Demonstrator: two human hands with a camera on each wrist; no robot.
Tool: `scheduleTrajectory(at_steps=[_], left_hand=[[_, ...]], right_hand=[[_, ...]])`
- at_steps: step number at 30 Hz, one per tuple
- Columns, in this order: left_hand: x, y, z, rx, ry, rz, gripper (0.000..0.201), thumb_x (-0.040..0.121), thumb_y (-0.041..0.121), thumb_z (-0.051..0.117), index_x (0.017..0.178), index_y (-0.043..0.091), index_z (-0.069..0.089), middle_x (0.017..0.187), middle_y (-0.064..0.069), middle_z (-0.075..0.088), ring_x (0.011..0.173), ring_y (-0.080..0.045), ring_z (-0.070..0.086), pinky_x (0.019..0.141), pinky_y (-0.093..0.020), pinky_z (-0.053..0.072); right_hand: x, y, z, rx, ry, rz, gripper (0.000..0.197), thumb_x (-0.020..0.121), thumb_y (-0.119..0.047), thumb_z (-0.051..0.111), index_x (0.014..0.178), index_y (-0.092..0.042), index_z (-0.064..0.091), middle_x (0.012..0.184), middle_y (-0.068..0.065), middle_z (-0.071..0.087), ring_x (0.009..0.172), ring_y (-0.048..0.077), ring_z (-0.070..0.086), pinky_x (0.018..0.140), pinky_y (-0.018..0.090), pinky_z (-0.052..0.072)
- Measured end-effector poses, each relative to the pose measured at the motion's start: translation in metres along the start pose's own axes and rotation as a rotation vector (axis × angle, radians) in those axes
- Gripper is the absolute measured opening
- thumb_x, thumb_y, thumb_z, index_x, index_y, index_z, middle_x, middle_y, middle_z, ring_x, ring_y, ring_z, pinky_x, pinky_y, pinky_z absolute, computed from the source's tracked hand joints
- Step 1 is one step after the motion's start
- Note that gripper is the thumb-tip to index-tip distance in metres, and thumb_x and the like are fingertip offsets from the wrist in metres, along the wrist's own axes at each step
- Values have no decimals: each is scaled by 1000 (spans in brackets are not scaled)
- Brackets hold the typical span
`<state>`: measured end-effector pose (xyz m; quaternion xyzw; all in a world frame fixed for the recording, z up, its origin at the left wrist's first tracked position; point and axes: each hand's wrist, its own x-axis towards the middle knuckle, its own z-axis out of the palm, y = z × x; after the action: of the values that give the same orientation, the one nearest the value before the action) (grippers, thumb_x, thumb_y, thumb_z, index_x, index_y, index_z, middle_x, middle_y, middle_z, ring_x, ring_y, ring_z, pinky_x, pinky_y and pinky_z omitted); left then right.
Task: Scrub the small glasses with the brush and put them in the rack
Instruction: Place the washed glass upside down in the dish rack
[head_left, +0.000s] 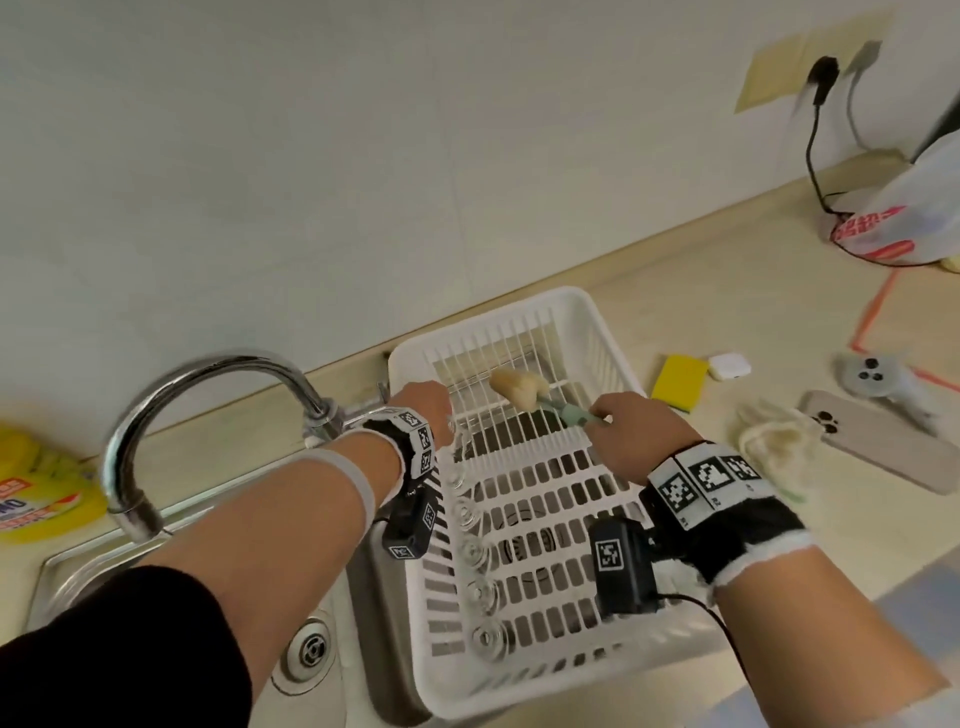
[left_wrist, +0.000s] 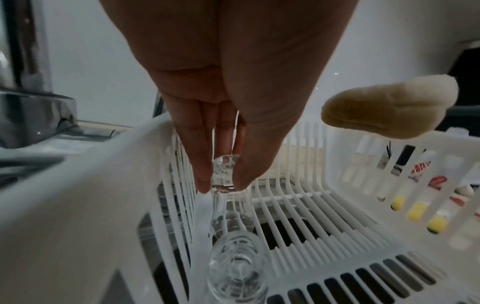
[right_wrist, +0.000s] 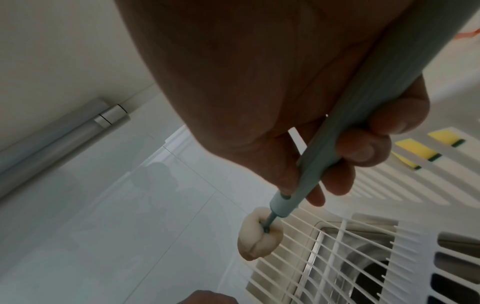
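My left hand (head_left: 426, 410) pinches a small clear glass (left_wrist: 223, 174) between fingertips and thumb, low inside the white rack (head_left: 597, 322) at its far left side. Several small glasses (head_left: 480, 551) stand upside down in a row along the rack's left wall; the nearest one (left_wrist: 237, 269) is just below my hand. My right hand (head_left: 634, 436) grips the pale green handle (right_wrist: 337, 148) of the brush, and its cream sponge head (head_left: 517, 388) hovers over the back of the rack, clear of the glass.
The rack sits over the right part of the steel sink (head_left: 306, 644); the tap (head_left: 208, 395) arches at the left. A yellow sponge (head_left: 678, 382), cloth (head_left: 774, 441), phone (head_left: 883, 441) and plastic bag (head_left: 909, 208) lie on the counter to the right. A yellow packet (head_left: 36, 488) lies far left.
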<state>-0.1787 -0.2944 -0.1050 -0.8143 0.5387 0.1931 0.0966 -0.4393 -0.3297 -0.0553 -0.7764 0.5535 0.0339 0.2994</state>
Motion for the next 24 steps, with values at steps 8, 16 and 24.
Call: scheduleTrajectory(at_steps=[8, 16, 24], left_hand=[[12, 7, 13, 97, -132, -13, 29, 88, 17, 72, 116, 7, 69, 122, -8, 68, 104, -23, 67, 90, -30, 54], [-2, 7, 13, 50, -92, -52, 41, 96, 21, 64, 135, 10, 58, 135, -7, 60, 110, -19, 62, 92, -26, 49], [-93, -26, -24, -222, 197, -43, 23, 96, 22, 51, 104, 19, 73, 109, 1, 71, 99, -22, 66, 92, -35, 54]], right_hand=[[13, 7, -1, 4, -67, -10, 23, 96, -29, 46, 114, -23, 59, 92, 0, 64, 77, 20, 63, 62, 28, 47], [6, -3, 2, 4, -92, -51, 23, 99, -28, 44, 118, -22, 57, 88, -1, 62, 72, 16, 60, 56, 26, 42], [-22, -55, 2, -38, -119, -204, 21, 98, -29, 46, 108, -21, 62, 85, -1, 66, 68, 15, 65, 58, 26, 49]])
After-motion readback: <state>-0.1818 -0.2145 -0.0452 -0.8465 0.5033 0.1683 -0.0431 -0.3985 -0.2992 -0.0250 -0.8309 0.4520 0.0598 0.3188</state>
